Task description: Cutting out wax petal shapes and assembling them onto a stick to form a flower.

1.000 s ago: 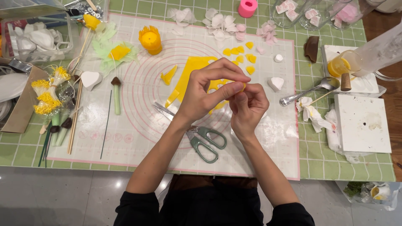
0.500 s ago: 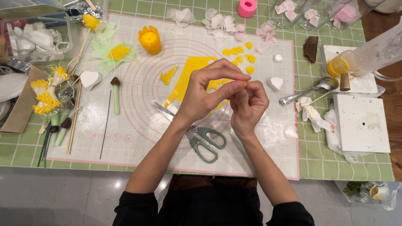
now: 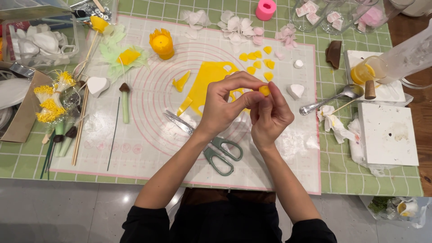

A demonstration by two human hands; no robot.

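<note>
Pinching one yellow petal piece between left hand and right hand; cut petals wait near the mat's far edge, unshaped.

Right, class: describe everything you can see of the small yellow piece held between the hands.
The small yellow piece is a rounded bit of soft-looking, matte paste, the same yellow as the rolled sheet below it. It is pinched at the fingertips of the left hand and right hand, raised above the white mat. Only its top shows; fingers hide the rest, so its full shape cannot be told.
</note>
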